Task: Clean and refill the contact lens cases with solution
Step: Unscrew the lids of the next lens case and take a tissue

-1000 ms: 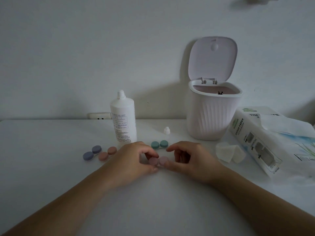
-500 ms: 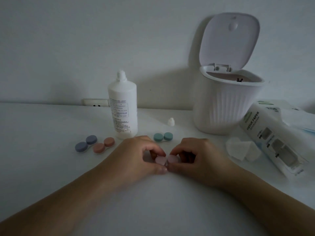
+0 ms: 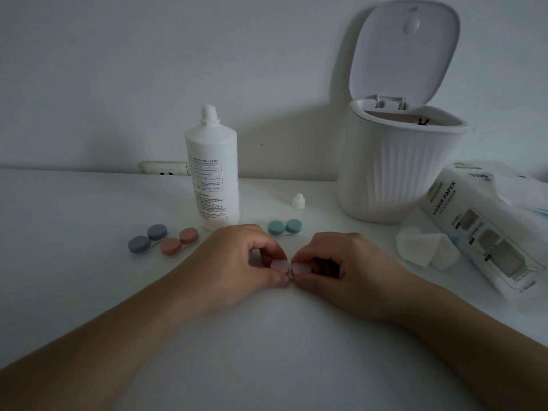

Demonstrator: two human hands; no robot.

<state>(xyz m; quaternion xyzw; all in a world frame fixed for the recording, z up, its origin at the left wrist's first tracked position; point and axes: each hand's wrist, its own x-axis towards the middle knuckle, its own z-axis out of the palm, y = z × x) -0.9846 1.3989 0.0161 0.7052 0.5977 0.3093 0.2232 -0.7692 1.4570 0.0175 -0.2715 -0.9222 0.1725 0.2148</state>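
1. We see both forearms reaching in from the lower corners of the frame and meeting just below centre on the white table point(image 3: 74, 232).
2. Our left hand point(image 3: 237, 259) lies knuckles up, fingers curled, thumb and forefinger pinching the left cap of the pale pink lens case point(image 3: 289, 268).
3. Our right hand point(image 3: 353, 262) mirrors it, curled fingers pinching the right cap; the thumbs nearly touch below the case.
4. The pink case sits between the two hands at the centre of the frame; whether it touches the table we cannot tell.
5. Left of centre lie a blue lens case point(image 3: 147, 239) and an orange lens case point(image 3: 179, 242), just beside each other; a teal lens case point(image 3: 284, 228) lies just above the hands.
6. The solution bottle point(image 3: 212, 173) stands upright above the left hand, uncapped, its small cap point(image 3: 298, 201) to the right.
7. At the upper right stands a ribbed bin point(image 3: 385, 173) with its lid up; a tissue pack point(image 3: 486, 232) and folded tissues point(image 3: 421, 247) lie at the right edge.
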